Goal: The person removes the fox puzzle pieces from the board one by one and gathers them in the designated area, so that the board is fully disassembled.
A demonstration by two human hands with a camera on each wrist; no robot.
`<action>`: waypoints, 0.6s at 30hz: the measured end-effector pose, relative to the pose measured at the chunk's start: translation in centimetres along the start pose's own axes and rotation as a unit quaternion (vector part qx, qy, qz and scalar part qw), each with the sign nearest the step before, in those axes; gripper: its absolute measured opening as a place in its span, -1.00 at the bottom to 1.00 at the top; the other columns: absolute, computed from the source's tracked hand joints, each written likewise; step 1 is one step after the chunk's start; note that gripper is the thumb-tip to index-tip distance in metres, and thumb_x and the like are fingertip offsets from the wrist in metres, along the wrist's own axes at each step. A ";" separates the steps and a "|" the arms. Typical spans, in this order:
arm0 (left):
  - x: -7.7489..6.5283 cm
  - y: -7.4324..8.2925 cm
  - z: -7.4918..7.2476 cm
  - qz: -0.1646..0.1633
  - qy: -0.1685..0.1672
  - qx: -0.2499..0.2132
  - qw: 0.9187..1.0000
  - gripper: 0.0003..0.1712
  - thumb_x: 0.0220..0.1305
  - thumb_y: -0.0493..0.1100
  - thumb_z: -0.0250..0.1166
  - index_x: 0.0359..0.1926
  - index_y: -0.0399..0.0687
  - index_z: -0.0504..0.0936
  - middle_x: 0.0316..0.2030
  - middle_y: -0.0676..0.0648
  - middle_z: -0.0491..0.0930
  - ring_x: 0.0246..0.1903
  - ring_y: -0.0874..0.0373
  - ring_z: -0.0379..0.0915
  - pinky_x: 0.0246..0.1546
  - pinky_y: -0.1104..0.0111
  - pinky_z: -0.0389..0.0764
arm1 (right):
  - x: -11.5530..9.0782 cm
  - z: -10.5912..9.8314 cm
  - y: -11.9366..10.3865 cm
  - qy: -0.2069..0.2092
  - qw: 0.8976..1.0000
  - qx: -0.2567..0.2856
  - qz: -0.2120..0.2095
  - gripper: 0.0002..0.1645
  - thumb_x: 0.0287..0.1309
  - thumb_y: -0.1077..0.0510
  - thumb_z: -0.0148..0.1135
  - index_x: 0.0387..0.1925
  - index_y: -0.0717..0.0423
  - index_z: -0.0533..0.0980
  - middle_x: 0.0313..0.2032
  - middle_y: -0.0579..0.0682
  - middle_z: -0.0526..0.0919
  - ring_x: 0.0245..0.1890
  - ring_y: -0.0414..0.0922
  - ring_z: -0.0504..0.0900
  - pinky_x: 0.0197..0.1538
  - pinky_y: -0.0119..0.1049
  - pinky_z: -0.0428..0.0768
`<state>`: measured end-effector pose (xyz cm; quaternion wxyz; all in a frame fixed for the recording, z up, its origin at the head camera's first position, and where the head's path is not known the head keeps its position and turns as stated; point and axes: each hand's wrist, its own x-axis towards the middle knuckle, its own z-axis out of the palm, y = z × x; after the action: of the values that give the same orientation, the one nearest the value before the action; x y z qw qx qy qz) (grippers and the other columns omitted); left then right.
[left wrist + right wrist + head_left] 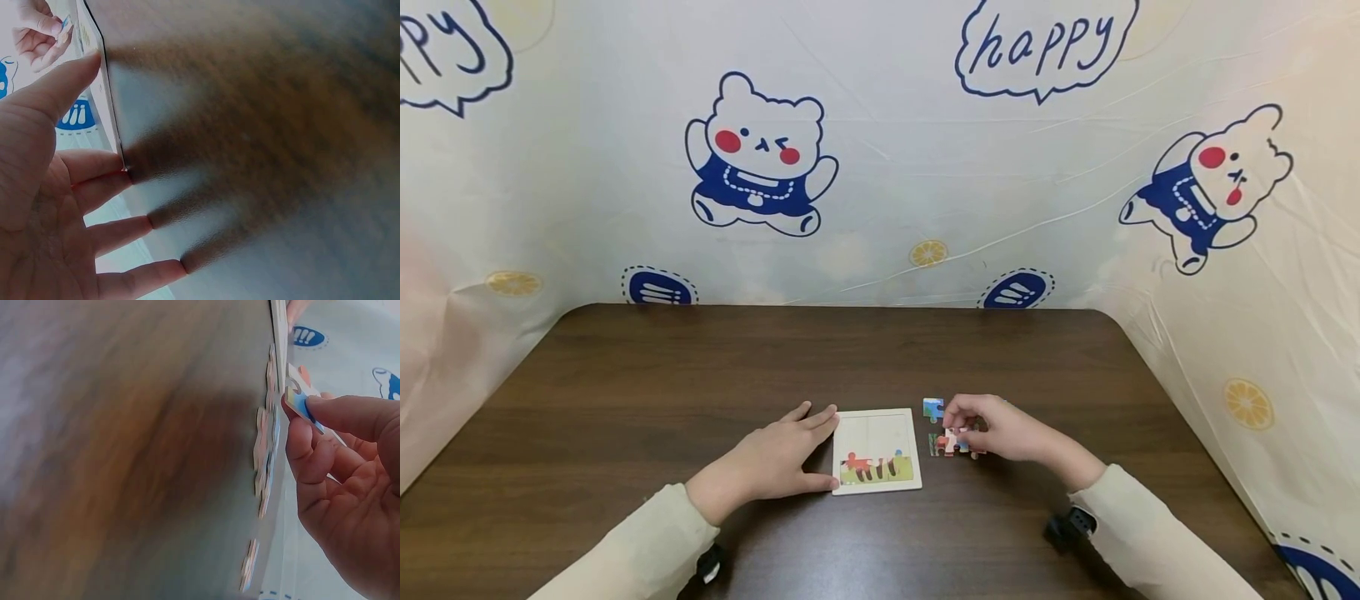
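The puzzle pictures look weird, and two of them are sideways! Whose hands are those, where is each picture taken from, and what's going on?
There is no robot here, just a person using two bare hands. The wide picture is taken from the person's head, looking forward and down. The other two are taken from the wrists, one from each, so the table looks tipped on its side.

On the table lies a pale puzzle board with a colourful strip across its lower part. The left hand has its fingers spread and touches the board's left edge. Loose puzzle pieces lie to the right of the board. The right hand pinches one partly blue piece between thumb and fingers.
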<state>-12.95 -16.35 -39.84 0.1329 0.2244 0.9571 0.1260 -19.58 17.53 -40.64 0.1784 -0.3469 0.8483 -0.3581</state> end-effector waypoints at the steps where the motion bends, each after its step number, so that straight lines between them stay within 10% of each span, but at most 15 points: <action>1: 0.0 0.0 0.0 0.000 0.000 0.000 1.000 0.00 0.17 0.29 0.38 0.48 -0.11 0.28 0.50 -0.11 0.21 0.49 -0.29 0.04 0.09 -0.23 0.50 | -0.2 -0.1 0.1 0.001 1.000 -0.002 0.003 -0.82 0.24 0.38 0.23 -0.18 0.10 0.54 -0.32 -0.06 0.60 -0.32 -0.26 0.50 -0.25 -0.40 0.56; 18: 0.3 -0.2 0.3 -0.001 0.004 0.005 1.000 -0.01 0.17 0.29 0.37 0.48 -0.10 0.28 0.49 -0.11 0.22 0.48 -0.30 0.05 0.14 -0.22 0.47 | -3.3 -2.1 2.4 0.033 0.999 -0.017 0.027 -0.82 0.25 0.36 0.24 -0.14 0.12 0.59 -0.25 -0.07 0.65 -0.25 -0.27 0.53 -0.08 -0.39 0.58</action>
<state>-13.17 -16.29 -40.25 0.1282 0.2239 0.9585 0.1215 -19.55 22.12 -40.85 0.1538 -0.3145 0.8689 -0.3499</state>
